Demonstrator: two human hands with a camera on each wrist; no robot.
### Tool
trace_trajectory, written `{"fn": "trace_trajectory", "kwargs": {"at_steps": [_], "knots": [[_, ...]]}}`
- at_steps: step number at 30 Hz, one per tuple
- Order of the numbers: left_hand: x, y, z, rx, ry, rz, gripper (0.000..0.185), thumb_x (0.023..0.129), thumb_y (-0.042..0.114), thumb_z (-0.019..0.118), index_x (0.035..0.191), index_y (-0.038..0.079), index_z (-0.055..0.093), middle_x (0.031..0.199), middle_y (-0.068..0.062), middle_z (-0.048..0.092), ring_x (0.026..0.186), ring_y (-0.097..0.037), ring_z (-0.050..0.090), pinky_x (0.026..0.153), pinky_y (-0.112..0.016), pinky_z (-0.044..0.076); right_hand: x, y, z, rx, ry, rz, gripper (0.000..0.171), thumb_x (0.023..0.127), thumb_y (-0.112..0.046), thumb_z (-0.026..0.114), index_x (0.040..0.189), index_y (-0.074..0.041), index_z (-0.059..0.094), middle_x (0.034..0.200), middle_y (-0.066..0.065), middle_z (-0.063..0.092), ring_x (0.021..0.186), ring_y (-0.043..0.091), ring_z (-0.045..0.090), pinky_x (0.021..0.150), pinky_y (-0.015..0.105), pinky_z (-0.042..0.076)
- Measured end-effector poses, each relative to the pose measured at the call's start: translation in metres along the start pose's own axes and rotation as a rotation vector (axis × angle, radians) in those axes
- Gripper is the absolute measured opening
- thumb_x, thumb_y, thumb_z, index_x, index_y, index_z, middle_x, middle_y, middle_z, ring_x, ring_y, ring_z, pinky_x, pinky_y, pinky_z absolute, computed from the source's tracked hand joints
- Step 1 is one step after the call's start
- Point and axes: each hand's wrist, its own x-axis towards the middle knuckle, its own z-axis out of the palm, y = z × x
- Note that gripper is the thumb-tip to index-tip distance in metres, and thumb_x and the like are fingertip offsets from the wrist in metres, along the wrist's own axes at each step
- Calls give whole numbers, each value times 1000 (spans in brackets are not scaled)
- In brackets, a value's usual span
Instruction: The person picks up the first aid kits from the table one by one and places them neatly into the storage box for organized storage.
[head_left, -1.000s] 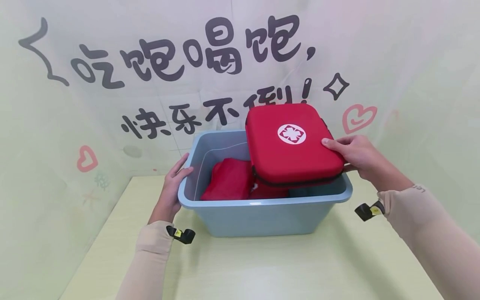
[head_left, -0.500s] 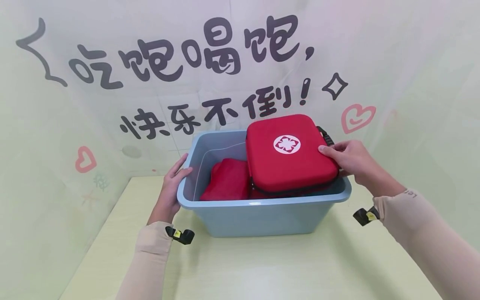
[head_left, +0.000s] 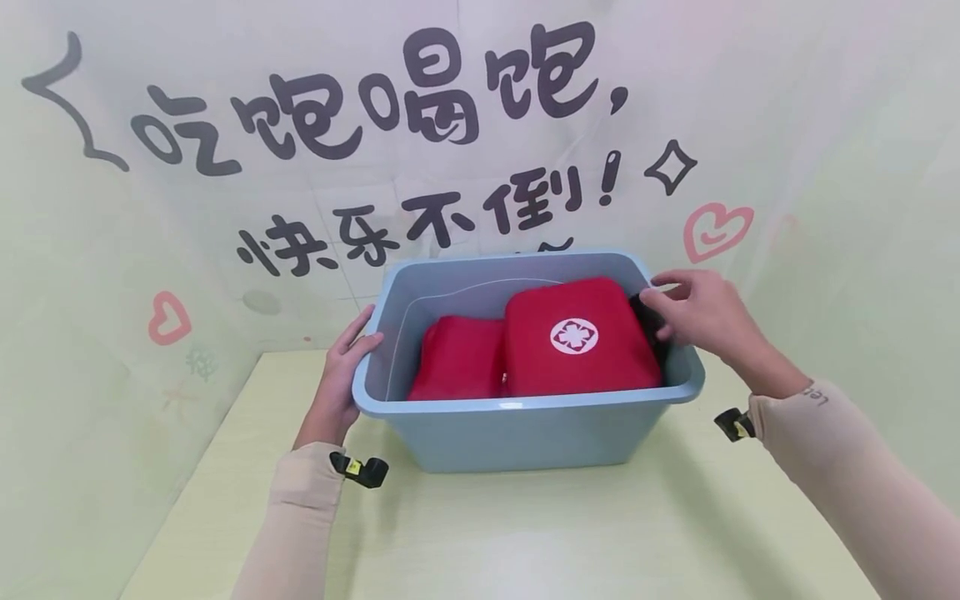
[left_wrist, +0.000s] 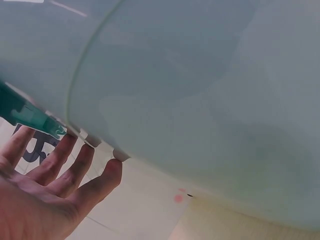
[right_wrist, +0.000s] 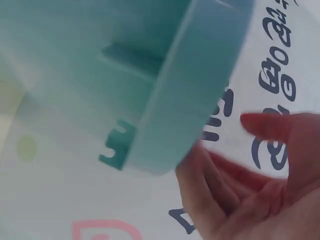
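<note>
A blue-grey plastic bin stands on the table, with two red things inside. On the right lies a red first-aid case with a white emblem and a black handle. A soft-looking red item lies to its left, its kind unclear. My left hand grips the bin's left rim, thumb over the edge and fingers against the outer side. At the right rim, my right hand is beside the case's handle. In the right wrist view its thumb stands apart from the fingers, which are near the rim.
The pale wooden table extends in front of the bin. Behind it hangs a light backdrop with dark lettering and pink hearts. A black wrist camera is on the left sleeve, another on the right.
The first-aid case has gone down from above the bin's right side to inside it. My right hand has come off the case. My left hand has stayed on the rim.
</note>
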Motion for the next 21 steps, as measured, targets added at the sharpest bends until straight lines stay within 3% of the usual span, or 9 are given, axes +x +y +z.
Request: {"fn": "trace_trajectory", "kwargs": {"at_steps": [5,9,12,16,21], "knots": [[-1,2,-1,4,3,4,58,101,24,56,155,31,35,157,-8,33,140,-31,33,114,-54,29,0,6,3,6,104,-85,43,98,-30,60,126,2,62,109,26,68,82,32,71,67,32,58],[-1,1,-4,17,-5,2,60,101,27,56,156,32,34,158,-9,33,140,-31,33,114,-54,29,2,15,0,7,213,-116,47,100,-34,53,130,1,61,118,26,66,100,43,67,82,49,56],[0,1,-7,58,-3,-6,60,101,29,56,156,32,33,156,-12,34,139,-32,33,113,-55,29,3,24,-2,14,207,-111,53,101,-38,51,136,1,56,128,27,61,111,47,62,90,60,51],[1,2,-14,153,-6,2,61,101,35,57,156,33,32,154,-15,37,137,-34,37,111,-55,32,2,38,-4,17,192,-109,56,101,-40,51,139,1,51,132,28,58,113,47,61,89,60,51],[0,5,-25,335,64,83,60,102,47,48,157,27,33,152,-16,43,136,-34,43,110,-54,37,2,58,-5,-13,160,-95,64,102,-45,48,147,0,42,138,30,51,123,49,51,96,65,45]]}}
